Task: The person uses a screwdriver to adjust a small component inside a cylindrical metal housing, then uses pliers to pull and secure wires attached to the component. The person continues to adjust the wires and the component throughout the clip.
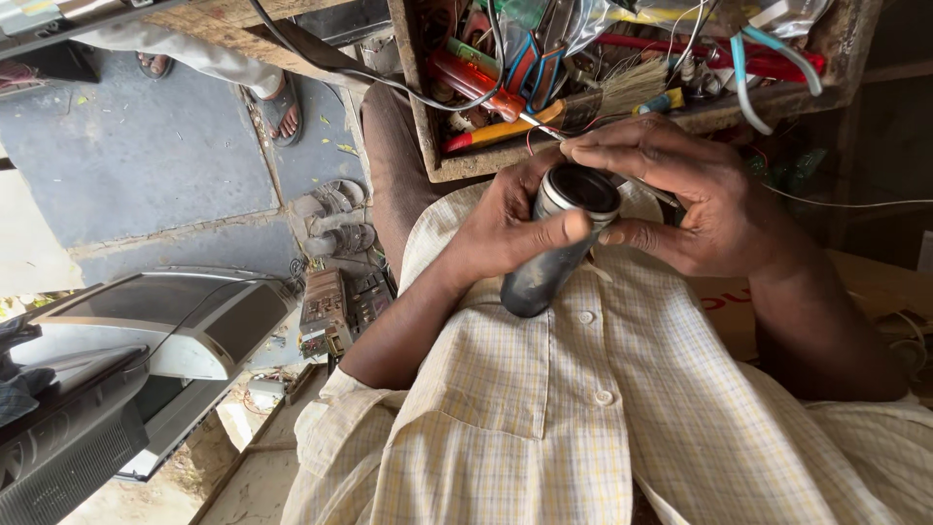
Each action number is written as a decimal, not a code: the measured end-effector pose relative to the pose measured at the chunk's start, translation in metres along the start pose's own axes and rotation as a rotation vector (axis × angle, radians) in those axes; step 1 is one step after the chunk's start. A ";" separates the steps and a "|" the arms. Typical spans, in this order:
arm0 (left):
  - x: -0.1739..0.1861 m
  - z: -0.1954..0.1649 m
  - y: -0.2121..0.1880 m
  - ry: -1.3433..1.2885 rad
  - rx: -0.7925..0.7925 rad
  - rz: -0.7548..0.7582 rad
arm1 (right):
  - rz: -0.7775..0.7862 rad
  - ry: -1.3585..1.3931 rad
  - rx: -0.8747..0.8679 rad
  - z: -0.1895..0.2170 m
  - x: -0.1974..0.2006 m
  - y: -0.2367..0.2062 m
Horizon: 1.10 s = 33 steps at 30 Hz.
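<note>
1. Close to the chest, the left hand is wrapped around a dark cylindrical device, thumb laid across its body, gripping it firmly.
2. Its open, silver-rimmed round end tilts up toward the camera; the lower end rests against the checked shirt.
3. At that rim the right hand is curled, fingertips touching the edge of the opening; whether it pinches anything small there I cannot tell.
4. Just beyond the hands sits a worn wooden tool tray, crowded with things.
5. Inside it lie a red-handled screwdriver, an orange-handled tool, a paintbrush with pale bristles, blue-handled pliers, and tangled wires.
6. Out to the left, on the floor, stands a grey appliance housing, with a small circuit assembly beside it.
7. Farther off, sandals lie on the paving.
</note>
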<state>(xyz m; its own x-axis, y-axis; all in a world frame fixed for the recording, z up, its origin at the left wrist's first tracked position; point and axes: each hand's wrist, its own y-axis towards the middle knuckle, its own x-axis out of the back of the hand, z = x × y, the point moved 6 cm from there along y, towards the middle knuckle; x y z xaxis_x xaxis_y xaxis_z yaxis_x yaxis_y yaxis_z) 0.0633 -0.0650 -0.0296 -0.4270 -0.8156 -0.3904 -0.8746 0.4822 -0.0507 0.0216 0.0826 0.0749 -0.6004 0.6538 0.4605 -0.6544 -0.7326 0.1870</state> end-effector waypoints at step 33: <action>-0.020 -0.012 0.013 0.265 0.022 0.039 | 0.338 0.338 0.007 -0.022 0.019 0.012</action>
<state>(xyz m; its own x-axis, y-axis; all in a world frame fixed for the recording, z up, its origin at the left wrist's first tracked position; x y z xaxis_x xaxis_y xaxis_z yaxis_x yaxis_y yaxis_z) 0.0580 -0.0462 -0.0117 -0.5078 -0.8504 -0.1379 -0.8525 0.5190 -0.0616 -0.0077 0.0902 0.0669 -0.8955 0.4029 0.1891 -0.3945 -0.9152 0.0820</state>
